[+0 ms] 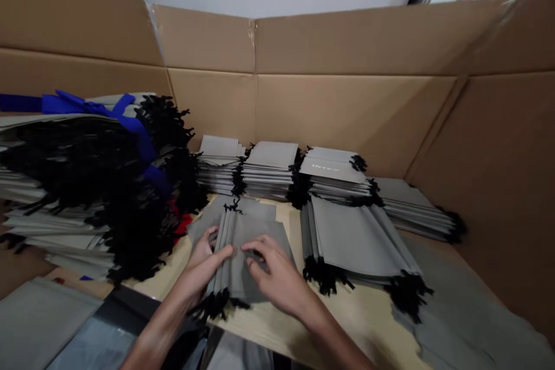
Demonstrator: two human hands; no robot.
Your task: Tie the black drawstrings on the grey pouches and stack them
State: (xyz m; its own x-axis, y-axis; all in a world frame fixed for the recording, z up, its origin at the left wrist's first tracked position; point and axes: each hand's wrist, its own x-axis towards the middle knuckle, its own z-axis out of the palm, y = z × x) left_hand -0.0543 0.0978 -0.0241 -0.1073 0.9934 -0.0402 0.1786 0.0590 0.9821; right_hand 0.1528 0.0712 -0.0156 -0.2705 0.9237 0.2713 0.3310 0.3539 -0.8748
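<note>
Left grip [204, 258] and right grip [277, 270] resting on a pile of grey drawstring pouches [236, 243], near edge of the desk [347, 318] in the foreground.

Detail: the left grip lies open, its fingers extended against the left side of the pile. The right grip curves over the top pouch with its fingers spread on the fabric; whether it pinches the fabric cannot be told. The pile sits between the two grips and touches both, with black cords [215, 304] bunched at its near end. Just to the right lies a squared stack of pouches [355, 237], its cords towards the viewer. Farther back stand four lower stacks [269, 167] in a row. At left rises a tall heap of pouches [52, 222] crossed by a blue strap [102, 108]. Corrugated cardboard walls [347, 110] close the far side.
</note>
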